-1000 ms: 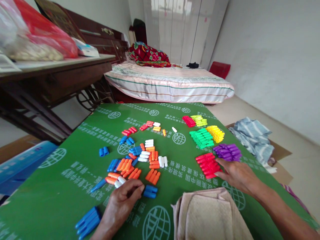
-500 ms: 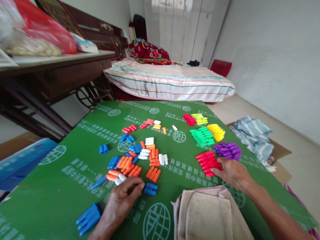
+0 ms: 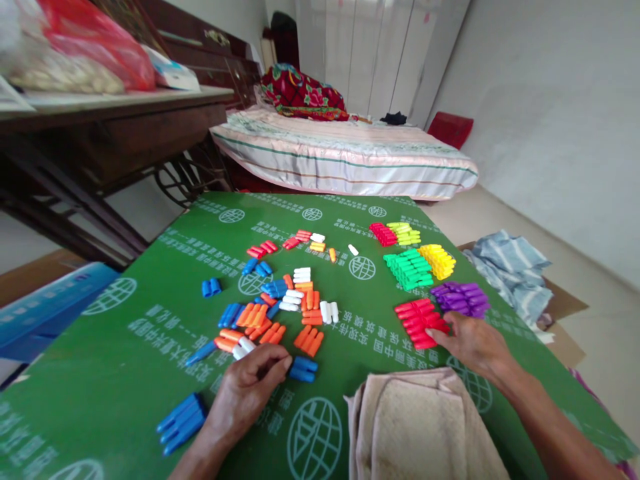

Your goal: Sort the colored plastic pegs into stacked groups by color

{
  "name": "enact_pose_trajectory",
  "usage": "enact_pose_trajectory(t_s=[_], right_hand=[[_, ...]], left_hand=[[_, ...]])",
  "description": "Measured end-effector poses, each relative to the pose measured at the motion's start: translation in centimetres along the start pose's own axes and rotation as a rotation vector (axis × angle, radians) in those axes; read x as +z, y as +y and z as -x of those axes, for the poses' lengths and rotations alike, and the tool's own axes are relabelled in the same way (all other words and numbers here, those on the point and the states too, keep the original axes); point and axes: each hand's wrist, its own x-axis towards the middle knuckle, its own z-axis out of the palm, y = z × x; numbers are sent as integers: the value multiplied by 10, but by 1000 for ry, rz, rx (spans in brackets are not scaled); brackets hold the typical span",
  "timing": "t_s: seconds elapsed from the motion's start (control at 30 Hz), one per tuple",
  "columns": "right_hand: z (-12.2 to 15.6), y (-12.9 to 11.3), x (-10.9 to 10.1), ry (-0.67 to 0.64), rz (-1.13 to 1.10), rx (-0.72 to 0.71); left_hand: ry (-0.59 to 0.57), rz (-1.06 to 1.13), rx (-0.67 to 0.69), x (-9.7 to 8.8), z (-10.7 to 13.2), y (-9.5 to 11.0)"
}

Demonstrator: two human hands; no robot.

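Note:
Small plastic caps in many colours lie on a green board [image 3: 150, 347]. My left hand [image 3: 247, 390] rests near the board's front with its fingers curled together, fingertips beside a pair of blue caps [image 3: 303, 369]; what they hold, if anything, is hidden. My right hand [image 3: 473, 343] lies flat, fingers stretched out, touching the near edge of a tidy red stack [image 3: 419, 323]. A purple stack [image 3: 460, 298] sits just behind that hand. A mixed heap of orange, white and blue caps [image 3: 280, 313] spreads ahead of my left hand.
Green [image 3: 409, 268], yellow [image 3: 437, 260], lime [image 3: 406, 233] and a second red stack [image 3: 383, 233] stand at the right rear. A beige towel [image 3: 420, 427] lies at the front edge. Blue caps [image 3: 183, 421] sit at front left. A dark desk [image 3: 100, 133] and a bed [image 3: 345, 157] stand beyond.
My right hand has drawn back slightly along the red stack. My view has tipped a little; my left hand has stayed in place.

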Motion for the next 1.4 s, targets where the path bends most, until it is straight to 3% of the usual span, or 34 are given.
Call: enact_pose_trajectory(t_s=[0.2,0.5,0.63,0.77,1.03,1.4], right_hand=[[2,1,2,35,35,-10],[-2,14,-14,283,11,44],[-12,5,-21,379,-99,-11],[-23,-18,-28,338,-138,-145],[-51,-74,-43,241,-110,-267],[-121,-187,-60,84,40,-442]], left_hand=[[-15,8,-7,0,1,3],[-11,-11,20,-1,1,8],[-28,-1,5,-2,3,8],[-34,1,8,-2,4,8],[-35,-10,8,-1,6,11],[-64,1,-17,-2,9,12]])
